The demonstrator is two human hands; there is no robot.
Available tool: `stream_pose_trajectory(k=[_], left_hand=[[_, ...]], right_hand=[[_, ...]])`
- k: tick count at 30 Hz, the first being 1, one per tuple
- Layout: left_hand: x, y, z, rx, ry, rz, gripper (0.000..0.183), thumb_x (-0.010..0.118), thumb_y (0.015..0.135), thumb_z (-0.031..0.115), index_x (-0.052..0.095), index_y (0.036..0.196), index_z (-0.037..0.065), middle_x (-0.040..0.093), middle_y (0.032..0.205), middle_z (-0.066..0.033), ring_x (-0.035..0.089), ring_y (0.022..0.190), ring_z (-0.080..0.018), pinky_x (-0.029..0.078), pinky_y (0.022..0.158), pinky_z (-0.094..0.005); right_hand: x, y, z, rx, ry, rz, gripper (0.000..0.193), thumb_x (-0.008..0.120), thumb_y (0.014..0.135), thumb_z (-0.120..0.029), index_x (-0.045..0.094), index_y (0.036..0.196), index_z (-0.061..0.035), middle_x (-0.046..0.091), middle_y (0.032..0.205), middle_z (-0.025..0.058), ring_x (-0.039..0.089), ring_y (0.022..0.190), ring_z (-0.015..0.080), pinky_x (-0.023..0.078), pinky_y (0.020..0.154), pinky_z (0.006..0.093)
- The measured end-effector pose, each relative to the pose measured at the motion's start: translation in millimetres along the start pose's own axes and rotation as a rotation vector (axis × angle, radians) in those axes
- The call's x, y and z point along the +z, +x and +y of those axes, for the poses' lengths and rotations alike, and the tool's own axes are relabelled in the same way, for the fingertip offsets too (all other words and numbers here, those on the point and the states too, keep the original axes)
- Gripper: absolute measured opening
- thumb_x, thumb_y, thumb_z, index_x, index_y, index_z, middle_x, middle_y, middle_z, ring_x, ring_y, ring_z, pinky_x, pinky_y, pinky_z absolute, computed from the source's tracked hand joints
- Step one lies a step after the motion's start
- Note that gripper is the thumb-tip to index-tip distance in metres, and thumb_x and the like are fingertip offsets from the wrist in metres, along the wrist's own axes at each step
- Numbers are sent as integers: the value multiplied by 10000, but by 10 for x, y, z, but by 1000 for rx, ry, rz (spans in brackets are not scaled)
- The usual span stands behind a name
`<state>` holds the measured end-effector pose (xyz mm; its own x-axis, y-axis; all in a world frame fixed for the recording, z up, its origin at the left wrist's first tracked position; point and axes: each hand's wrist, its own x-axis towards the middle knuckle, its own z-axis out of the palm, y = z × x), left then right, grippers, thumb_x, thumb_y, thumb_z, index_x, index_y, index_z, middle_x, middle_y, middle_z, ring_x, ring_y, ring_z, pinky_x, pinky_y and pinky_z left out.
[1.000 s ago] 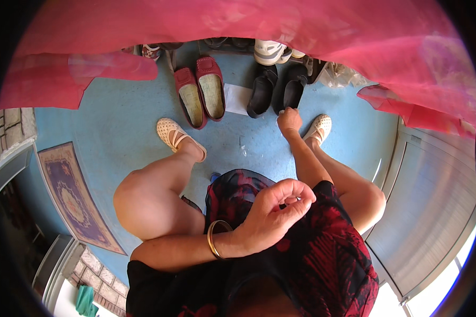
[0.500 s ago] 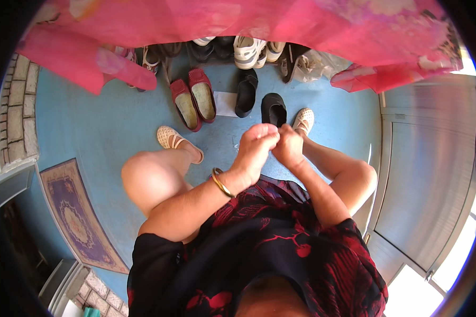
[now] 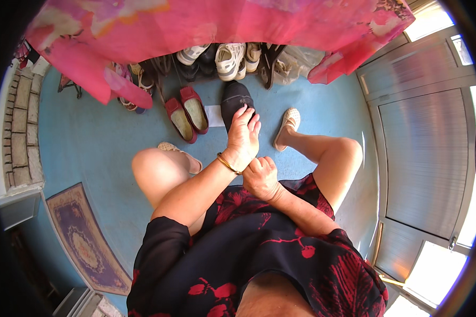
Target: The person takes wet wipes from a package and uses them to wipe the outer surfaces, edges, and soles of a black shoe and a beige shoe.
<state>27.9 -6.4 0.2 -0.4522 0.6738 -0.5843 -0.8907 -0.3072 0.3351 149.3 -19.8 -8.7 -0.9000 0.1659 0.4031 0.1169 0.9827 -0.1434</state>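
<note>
- Left hand, fingers spread over a black slip-on shoe;
- right hand, curled beside the left wrist; cannot tell around what;
- shoe, toward the blue floor's far edge, right of red loafers

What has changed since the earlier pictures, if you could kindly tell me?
A black shoe has been lifted off the floor and leftward; the left hand has reached forward onto it. The right hand has drawn back, its hold hidden. The red shoes stay put.
</note>
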Motion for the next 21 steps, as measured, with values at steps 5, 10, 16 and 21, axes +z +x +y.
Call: stream_pose_trajectory(k=[5, 10, 16, 21], left_hand=[[31, 0, 140, 106, -86, -129, 139, 588, 837, 124, 586, 965, 70, 569, 959, -31, 486, 957, -151, 374, 913, -311], [122, -220, 162, 20, -150, -284, 103, 571, 814, 111, 609, 888, 48, 613, 997, -74, 508, 1059, -190, 332, 995, -330], [306, -466, 270, -91, -200, -343, 310, 570, 870, 252, 514, 1067, 19, 572, 1087, -147, 480, 1099, -241, 309, 1023, -368], [229, -294, 381, 9, -291, -312, 342, 547, 910, 297, 515, 1100, 14, 601, 1041, -91, 547, 968, -183, 408, 910, -303]], right_hand=[[-13, 135, -175, -22, 90, 36, 140, 593, 531, -151, 553, 665, -133, 400, 671, 56, 450, 581, 214, 348, 539, 362], [83, 234, -144, 70, 225, 133, 318, 654, 638, -162, 626, 947, -89, 605, 883, 99, 603, 766, 294, 477, 705, 401], [218, 235, -81, 29, 265, -47, 455, 635, 781, -284, 553, 1194, -113, 580, 1125, 114, 544, 1082, 287, 437, 904, 411], [126, 362, -171, 35, 474, 13, 328, 703, 682, -157, 637, 1001, -113, 617, 920, 140, 623, 822, 324, 503, 692, 390]])
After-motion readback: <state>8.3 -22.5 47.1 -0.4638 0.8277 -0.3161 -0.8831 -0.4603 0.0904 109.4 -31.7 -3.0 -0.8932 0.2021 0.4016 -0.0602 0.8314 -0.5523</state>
